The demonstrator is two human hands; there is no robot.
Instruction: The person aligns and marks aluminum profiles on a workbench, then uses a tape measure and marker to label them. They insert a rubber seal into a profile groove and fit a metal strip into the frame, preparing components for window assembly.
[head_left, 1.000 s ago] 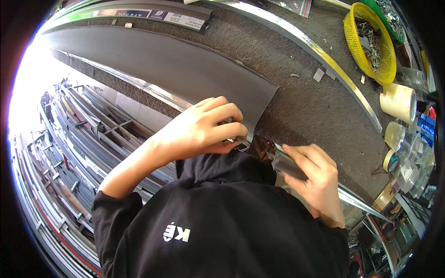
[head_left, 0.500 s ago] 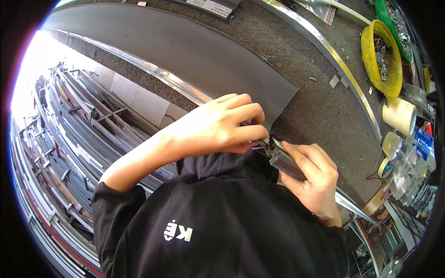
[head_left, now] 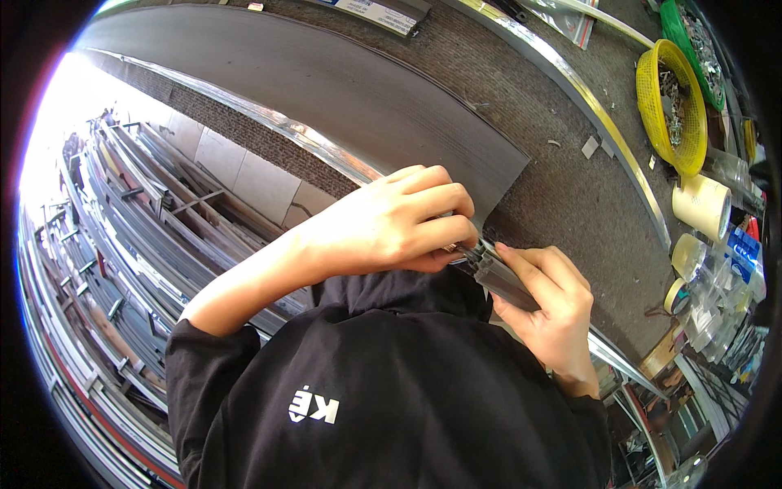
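A short length of grey metal profile (head_left: pixel 503 281) with a grooved end is gripped by my right hand (head_left: pixel 552 297), the thumb below and the fingers along its upper edge. My left hand (head_left: pixel 411 218) is closed in a pinch at the profile's left end. Between its fingertips is a small metal piece (head_left: pixel 467 253), touching or very near the grooves; its shape is mostly hidden by the fingers. Just beyond the hands lies a wide dark grey panel (head_left: pixel 326 90), running off to the upper left.
A thin bright metal strip (head_left: pixel 574 73) curves across the carpeted work surface (head_left: pixel 562 191). On the right stand a yellow basket (head_left: pixel 692 138) of small hardware, a green basket (head_left: pixel 692 49) and a tape roll (head_left: pixel 702 205). Many long metal bars (head_left: pixel 122 269) lie stacked on the left.
My left hand has shifted slightly right, bringing the small metal piece closer against the profile's end. My right hand keeps its grip almost unmoved.
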